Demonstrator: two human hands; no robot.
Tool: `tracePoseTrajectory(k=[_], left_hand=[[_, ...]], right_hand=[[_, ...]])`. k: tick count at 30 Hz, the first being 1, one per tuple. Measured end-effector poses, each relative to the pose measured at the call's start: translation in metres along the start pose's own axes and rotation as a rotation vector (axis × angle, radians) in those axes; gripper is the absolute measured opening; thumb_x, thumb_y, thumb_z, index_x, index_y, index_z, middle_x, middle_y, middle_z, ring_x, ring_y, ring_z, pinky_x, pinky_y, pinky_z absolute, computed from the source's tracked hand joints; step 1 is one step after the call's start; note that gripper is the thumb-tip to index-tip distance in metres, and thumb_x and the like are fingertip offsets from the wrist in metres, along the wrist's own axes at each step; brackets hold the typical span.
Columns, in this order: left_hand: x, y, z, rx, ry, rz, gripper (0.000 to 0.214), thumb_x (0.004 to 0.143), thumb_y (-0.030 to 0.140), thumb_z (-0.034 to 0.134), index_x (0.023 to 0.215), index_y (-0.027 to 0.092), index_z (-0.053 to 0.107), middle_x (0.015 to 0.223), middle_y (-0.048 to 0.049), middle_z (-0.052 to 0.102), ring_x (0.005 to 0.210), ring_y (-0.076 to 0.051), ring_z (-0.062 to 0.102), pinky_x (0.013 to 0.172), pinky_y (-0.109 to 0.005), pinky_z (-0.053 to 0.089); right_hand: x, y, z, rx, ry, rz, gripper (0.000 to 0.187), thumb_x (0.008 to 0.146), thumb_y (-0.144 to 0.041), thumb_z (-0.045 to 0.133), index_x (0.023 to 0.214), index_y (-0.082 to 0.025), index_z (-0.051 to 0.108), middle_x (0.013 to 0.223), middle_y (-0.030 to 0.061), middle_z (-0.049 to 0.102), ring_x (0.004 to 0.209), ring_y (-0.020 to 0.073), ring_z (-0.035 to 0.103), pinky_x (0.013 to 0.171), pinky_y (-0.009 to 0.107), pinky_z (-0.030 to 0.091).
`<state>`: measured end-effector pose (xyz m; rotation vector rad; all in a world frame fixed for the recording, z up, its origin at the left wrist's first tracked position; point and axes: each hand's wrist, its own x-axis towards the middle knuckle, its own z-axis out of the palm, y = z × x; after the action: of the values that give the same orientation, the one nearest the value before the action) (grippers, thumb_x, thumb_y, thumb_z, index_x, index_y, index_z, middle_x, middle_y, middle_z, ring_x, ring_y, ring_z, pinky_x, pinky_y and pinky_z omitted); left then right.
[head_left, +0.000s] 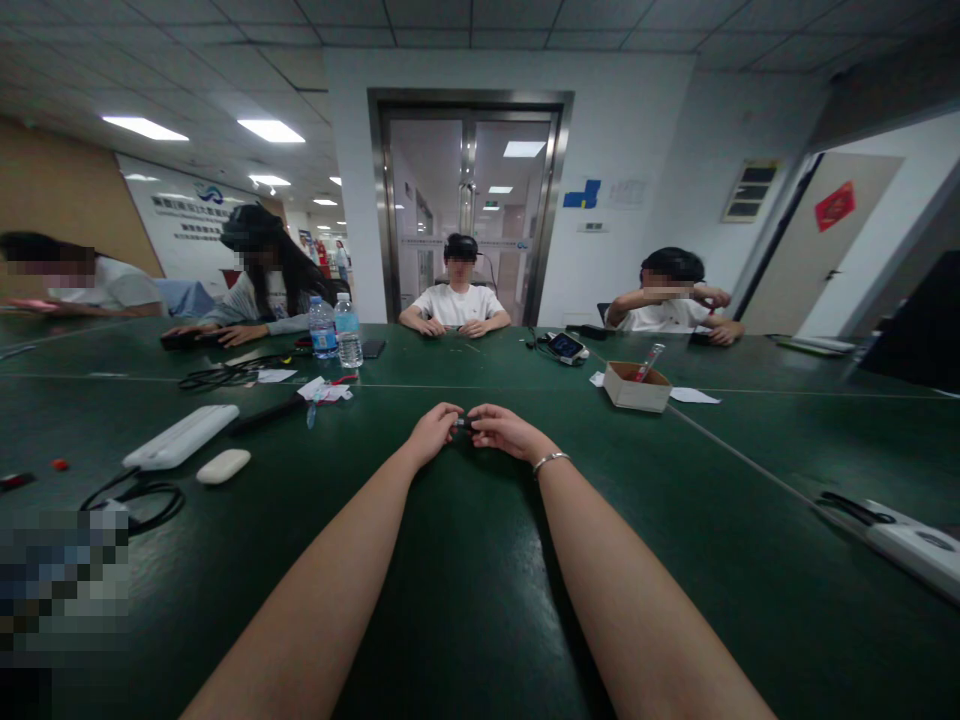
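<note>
lining up on the stick (pixel 466 423), small dark thing w/ silver end, prob usb but too small to be sure. sits btwn the two hands, abt centre, far end of both forearms. long axis runs approx l-r, across the person's view, silver end twd left hand (pixel 433 436), dark end going into right hand (pixel 504 430).

r hand: fingers pinched narrow, holding the dark end. l hand: also narrow, fingertips right by the silver end; can't tell if gripping or just touching. so r hand has more of it, stick is to its l; from l hand it's to the r. tips of both hands nearly meet, only the stick btwn.

both hands low over desk (pixel 465 580); can't tell if they rest on it. nearest other stuff: box (pixel 628 390) beyond r hand, off to the r; white case (pixel 223 466) well l of l hand.
</note>
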<state>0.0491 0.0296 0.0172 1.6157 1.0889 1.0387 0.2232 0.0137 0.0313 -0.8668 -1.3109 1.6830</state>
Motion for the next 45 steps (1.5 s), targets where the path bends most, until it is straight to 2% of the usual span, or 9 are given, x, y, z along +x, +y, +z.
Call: tracePoseTrajectory(k=[16,20,26,30,34,37,40,43,45], left_hand=[[0.003,-0.005,0.0,0.038,-0.036,0.044,0.025,0.077,0.025,0.043,0.096,0.016,0.057,0.063,0.0007,0.051,0.052,-0.009,0.046,0.047,-0.019,0.036],[0.004,-0.007,-0.001,0.034,-0.012,0.039,0.028,0.074,0.021,0.045,0.1,0.017,0.055,0.065,0.0014,0.05,0.053,-0.009,0.047,0.045,-0.018,0.034],[0.002,-0.004,-0.001,0.027,-0.01,0.033,0.026,0.076,0.026,0.045,0.098,0.019,0.056,0.066,0.0011,0.051,0.052,-0.009,0.046,0.047,-0.019,0.035],[0.001,-0.004,-0.001,-0.004,-0.032,0.04,0.025,0.078,0.027,0.043,0.097,0.018,0.056,0.059,0.0026,0.047,0.05,-0.009,0.043,0.046,-0.019,0.033],[0.001,-0.007,-0.002,0.058,-0.005,0.12,0.029,0.082,0.036,0.04,0.095,0.017,0.058,0.055,0.003,0.045,0.049,-0.009,0.042,0.046,-0.019,0.032],[0.0,-0.007,-0.003,0.07,0.015,0.159,0.029,0.081,0.039,0.045,0.096,0.017,0.056,0.053,0.0043,0.044,0.048,-0.009,0.042,0.047,-0.02,0.032],[-0.002,-0.004,-0.002,0.034,0.015,0.149,0.025,0.078,0.038,0.051,0.093,0.017,0.051,0.051,0.0058,0.044,0.048,-0.009,0.043,0.047,-0.02,0.031],[-0.004,-0.002,-0.001,-0.043,-0.006,0.151,0.024,0.076,0.037,0.055,0.086,0.018,0.044,0.054,0.0058,0.048,0.049,-0.009,0.044,0.048,-0.019,0.032],[-0.005,-0.001,0.001,-0.044,-0.006,0.168,0.025,0.075,0.038,0.056,0.083,0.018,0.042,0.056,0.0057,0.048,0.05,-0.009,0.045,0.049,-0.019,0.033]], right_hand=[[0.001,0.0,0.001,0.005,0.007,0.007,0.018,0.075,-0.005,0.063,0.089,-0.013,0.055,0.068,0.0026,0.06,0.059,0.012,0.062,0.057,0.022,0.054],[0.001,0.0,0.001,0.007,0.017,0.013,0.019,0.074,-0.006,0.064,0.088,-0.013,0.055,0.066,0.0014,0.059,0.059,0.0117,0.061,0.056,0.021,0.054],[-0.001,-0.002,0.002,0.008,0.011,0.007,0.019,0.074,-0.007,0.065,0.087,-0.013,0.054,0.068,0.0018,0.059,0.059,0.0113,0.061,0.059,0.023,0.054],[-0.001,-0.002,0.003,-0.034,0.004,-0.007,0.018,0.074,-0.008,0.063,0.088,-0.014,0.053,0.069,0.0025,0.06,0.05,0.0083,0.056,0.05,0.019,0.051],[0.003,0.0,0.004,-0.191,0.043,-0.033,0.021,0.071,-0.007,0.063,0.087,-0.014,0.051,0.069,0.0007,0.06,0.042,0.0057,0.05,0.036,0.013,0.043],[0.008,0.001,0.008,-0.423,0.077,-0.04,0.022,0.068,-0.006,0.065,0.08,-0.015,0.049,0.063,-0.0025,0.057,0.037,0.0057,0.046,0.03,0.013,0.037],[0.01,0.0,0.016,-0.702,0.198,-0.11,0.022,0.065,-0.012,0.07,0.074,-0.016,0.05,0.059,-0.0037,0.054,0.035,0.0052,0.043,0.028,0.014,0.032],[0.013,0.002,0.024,-0.883,0.286,-0.263,0.021,0.063,-0.011,0.072,0.066,-0.015,0.051,0.06,-0.0022,0.054,0.04,0.0057,0.047,0.032,0.013,0.034],[0.015,0.005,0.029,-0.874,0.284,-0.283,0.017,0.066,-0.007,0.066,0.067,-0.015,0.051,0.059,-0.002,0.054,0.041,0.0068,0.05,0.033,0.013,0.036]])
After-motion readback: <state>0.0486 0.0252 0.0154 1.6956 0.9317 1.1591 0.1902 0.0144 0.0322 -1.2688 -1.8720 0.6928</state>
